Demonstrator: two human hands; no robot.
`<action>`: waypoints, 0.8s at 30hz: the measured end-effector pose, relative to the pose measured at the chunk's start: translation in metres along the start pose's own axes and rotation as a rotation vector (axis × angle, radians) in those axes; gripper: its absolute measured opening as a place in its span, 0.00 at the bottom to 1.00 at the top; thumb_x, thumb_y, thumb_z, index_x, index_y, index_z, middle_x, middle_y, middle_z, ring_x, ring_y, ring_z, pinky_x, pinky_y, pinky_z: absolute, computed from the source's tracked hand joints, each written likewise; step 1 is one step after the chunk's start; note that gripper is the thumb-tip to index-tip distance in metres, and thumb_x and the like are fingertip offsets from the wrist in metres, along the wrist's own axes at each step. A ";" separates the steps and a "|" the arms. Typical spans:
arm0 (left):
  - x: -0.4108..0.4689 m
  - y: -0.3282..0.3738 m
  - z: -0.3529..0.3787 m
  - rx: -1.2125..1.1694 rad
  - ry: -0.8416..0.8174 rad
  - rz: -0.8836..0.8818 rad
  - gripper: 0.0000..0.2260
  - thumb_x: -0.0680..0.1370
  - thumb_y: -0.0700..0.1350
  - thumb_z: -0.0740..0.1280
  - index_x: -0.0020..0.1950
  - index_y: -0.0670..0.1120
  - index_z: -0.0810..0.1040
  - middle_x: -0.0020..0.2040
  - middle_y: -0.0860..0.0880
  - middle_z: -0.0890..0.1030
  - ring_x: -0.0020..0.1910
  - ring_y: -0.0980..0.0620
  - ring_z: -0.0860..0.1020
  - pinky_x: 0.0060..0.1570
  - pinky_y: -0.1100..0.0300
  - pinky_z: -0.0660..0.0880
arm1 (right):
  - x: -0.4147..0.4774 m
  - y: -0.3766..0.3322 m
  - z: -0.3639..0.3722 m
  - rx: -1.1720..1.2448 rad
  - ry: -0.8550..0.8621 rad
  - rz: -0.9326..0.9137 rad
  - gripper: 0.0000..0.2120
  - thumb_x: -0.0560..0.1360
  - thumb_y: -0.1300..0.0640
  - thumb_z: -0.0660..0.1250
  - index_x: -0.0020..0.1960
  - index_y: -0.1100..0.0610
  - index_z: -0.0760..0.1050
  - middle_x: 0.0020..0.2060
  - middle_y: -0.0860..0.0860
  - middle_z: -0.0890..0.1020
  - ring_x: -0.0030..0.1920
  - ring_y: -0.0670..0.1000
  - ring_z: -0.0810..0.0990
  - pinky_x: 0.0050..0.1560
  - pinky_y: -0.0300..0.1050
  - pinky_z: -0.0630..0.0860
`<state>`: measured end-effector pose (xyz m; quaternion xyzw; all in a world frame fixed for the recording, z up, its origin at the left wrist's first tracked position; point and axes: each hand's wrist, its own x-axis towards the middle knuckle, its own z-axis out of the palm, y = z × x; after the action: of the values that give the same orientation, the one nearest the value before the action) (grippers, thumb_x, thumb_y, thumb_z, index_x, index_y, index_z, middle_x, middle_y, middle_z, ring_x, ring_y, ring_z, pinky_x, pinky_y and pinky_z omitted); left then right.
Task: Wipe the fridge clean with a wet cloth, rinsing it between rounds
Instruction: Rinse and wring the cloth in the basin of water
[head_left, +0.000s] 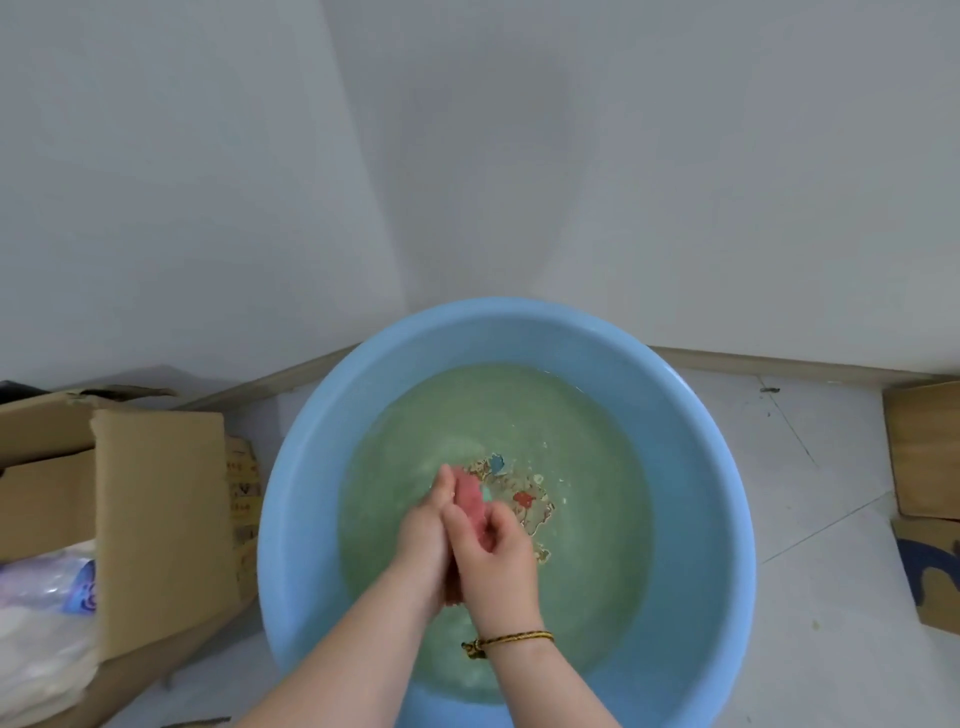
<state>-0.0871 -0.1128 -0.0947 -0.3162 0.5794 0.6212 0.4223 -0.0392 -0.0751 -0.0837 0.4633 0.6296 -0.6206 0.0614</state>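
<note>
Cloth (470, 499), pink, lower centre of frame | squeezed between left hand (423, 535) and right hand (493, 556), both gripping it | over blue basin (691, 467) of greenish water

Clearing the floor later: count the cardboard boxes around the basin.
3. One open box left of the blue basin; two at the right edge, a plain box farther back and a blue-printed box nearer. The frame cuts them off, so more may be hidden.

- The scene is viewed from head height, steeply downward, close over a round light-blue plastic basin (701, 457).
- A white wall corner (623, 156) is faced.
</note>
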 end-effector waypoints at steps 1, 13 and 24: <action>-0.002 -0.003 0.003 0.049 0.017 0.048 0.20 0.80 0.53 0.55 0.32 0.44 0.73 0.24 0.49 0.76 0.27 0.51 0.75 0.30 0.64 0.72 | 0.002 0.000 -0.002 -0.053 0.038 -0.022 0.15 0.75 0.52 0.65 0.32 0.53 0.67 0.26 0.44 0.73 0.31 0.46 0.70 0.36 0.44 0.68; -0.025 -0.014 0.016 0.195 -0.040 0.048 0.15 0.78 0.54 0.57 0.44 0.48 0.78 0.41 0.45 0.81 0.44 0.47 0.79 0.51 0.55 0.75 | 0.023 -0.002 -0.028 -0.103 -0.014 0.033 0.15 0.81 0.58 0.53 0.57 0.63 0.74 0.51 0.58 0.79 0.54 0.54 0.76 0.53 0.40 0.69; 0.015 -0.024 -0.018 0.710 0.161 0.135 0.25 0.76 0.53 0.63 0.68 0.39 0.66 0.67 0.41 0.70 0.64 0.43 0.70 0.63 0.52 0.68 | 0.030 0.041 -0.049 -0.535 -0.129 0.156 0.11 0.75 0.59 0.63 0.56 0.59 0.70 0.50 0.55 0.78 0.51 0.54 0.76 0.49 0.40 0.71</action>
<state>-0.0739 -0.1289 -0.1214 -0.1588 0.8097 0.3813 0.4169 -0.0042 -0.0274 -0.1221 0.4373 0.7283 -0.4540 0.2687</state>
